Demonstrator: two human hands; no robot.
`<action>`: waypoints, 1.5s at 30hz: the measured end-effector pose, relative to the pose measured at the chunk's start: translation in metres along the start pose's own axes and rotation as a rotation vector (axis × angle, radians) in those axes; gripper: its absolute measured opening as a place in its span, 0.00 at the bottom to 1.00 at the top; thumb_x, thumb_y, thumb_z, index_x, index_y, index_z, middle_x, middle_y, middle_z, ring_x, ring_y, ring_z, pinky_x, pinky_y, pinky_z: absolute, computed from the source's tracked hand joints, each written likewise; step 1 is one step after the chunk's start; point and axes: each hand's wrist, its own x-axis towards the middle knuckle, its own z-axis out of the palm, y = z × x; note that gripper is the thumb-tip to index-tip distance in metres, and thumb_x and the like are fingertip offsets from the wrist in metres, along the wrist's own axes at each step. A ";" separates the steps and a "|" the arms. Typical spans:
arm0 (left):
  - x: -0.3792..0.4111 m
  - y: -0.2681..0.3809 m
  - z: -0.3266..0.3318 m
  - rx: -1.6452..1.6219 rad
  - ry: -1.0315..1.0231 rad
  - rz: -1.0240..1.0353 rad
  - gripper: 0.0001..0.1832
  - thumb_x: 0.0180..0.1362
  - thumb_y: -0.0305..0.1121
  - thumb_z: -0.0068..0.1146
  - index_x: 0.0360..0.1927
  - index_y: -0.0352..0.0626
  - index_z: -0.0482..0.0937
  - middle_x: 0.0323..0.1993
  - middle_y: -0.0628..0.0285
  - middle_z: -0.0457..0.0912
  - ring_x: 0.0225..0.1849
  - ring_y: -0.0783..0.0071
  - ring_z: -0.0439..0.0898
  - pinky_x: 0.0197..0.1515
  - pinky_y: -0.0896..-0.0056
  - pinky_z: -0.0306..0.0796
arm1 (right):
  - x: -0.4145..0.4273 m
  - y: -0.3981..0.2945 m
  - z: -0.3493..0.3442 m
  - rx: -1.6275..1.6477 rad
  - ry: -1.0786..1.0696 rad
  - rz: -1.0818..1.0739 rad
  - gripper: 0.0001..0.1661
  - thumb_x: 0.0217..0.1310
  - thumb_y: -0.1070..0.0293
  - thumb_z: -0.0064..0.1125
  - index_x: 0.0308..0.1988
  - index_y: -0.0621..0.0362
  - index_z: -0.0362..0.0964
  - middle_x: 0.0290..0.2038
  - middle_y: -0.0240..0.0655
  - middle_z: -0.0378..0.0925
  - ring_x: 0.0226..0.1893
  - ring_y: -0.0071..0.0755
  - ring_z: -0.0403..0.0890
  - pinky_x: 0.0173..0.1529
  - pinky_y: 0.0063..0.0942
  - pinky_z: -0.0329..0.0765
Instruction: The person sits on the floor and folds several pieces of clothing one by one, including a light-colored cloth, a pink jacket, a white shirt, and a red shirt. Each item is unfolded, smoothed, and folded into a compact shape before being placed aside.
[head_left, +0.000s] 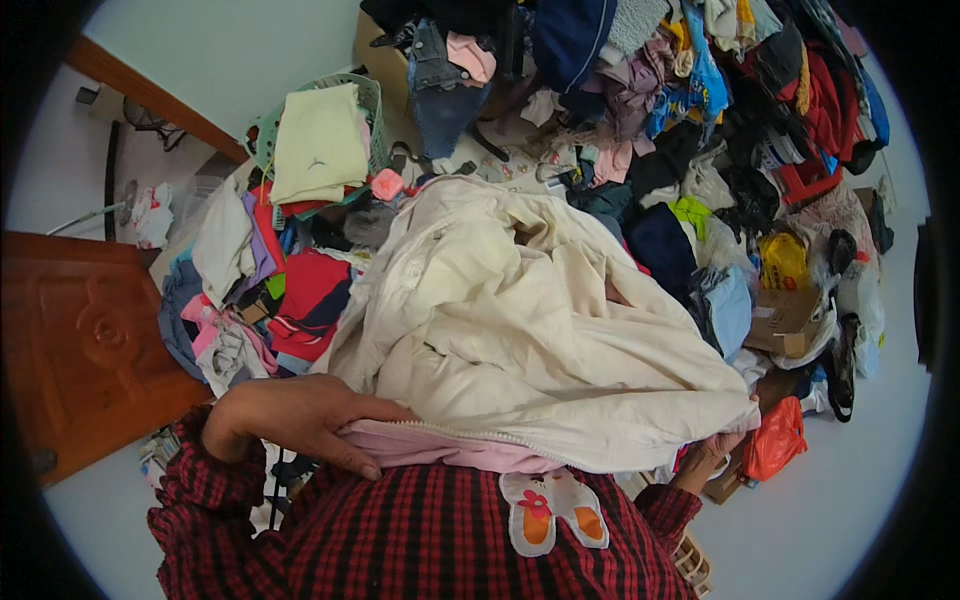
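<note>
A large cream jacket (510, 322) with a pink side spreads out before my chest, its fabric rumpled. Along its near edge runs a zipper (480, 433), with a strip of pink cloth (442, 450) showing below it. My left hand (315, 424) grips that edge at the left end, thumb on the pink side and fingers over the cream side. At the far right corner, my right hand (712, 454) holds the jacket from beneath; most of its fingers are hidden by the cloth.
Heaped clothes surround the jacket, among them a red and navy garment (307, 304). A green plastic basket (371, 97) carries a folded pale yellow garment (319, 142). To the right are a cardboard box (784, 322) and a red plastic bag (776, 442). A brown wooden door (97, 337) stands left.
</note>
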 end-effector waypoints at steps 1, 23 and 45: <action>0.001 0.000 -0.003 0.056 -0.054 -0.022 0.19 0.50 0.39 0.60 0.43 0.40 0.74 0.30 0.55 0.79 0.29 0.63 0.77 0.30 0.73 0.68 | -0.004 0.001 -0.001 0.015 0.026 0.005 0.18 0.60 0.56 0.43 0.39 0.59 0.69 0.39 0.35 0.75 0.35 0.30 0.77 0.35 0.27 0.75; 0.081 -0.008 -0.265 0.417 1.296 0.515 0.14 0.55 0.40 0.47 0.34 0.39 0.77 0.28 0.62 0.77 0.32 0.74 0.73 0.38 0.74 0.66 | 0.108 -0.112 0.150 -0.076 -0.227 -0.271 0.22 0.63 0.65 0.38 0.53 0.65 0.59 0.51 0.42 0.69 0.47 0.39 0.74 0.50 0.35 0.72; 0.178 0.087 -0.057 0.848 0.933 1.106 0.46 0.35 0.37 0.68 0.61 0.48 0.55 0.62 0.46 0.51 0.64 0.50 0.52 0.62 0.55 0.50 | 0.028 -0.033 0.238 0.495 -0.386 0.095 0.13 0.58 0.71 0.41 0.40 0.66 0.69 0.35 0.42 0.77 0.34 0.36 0.79 0.42 0.34 0.78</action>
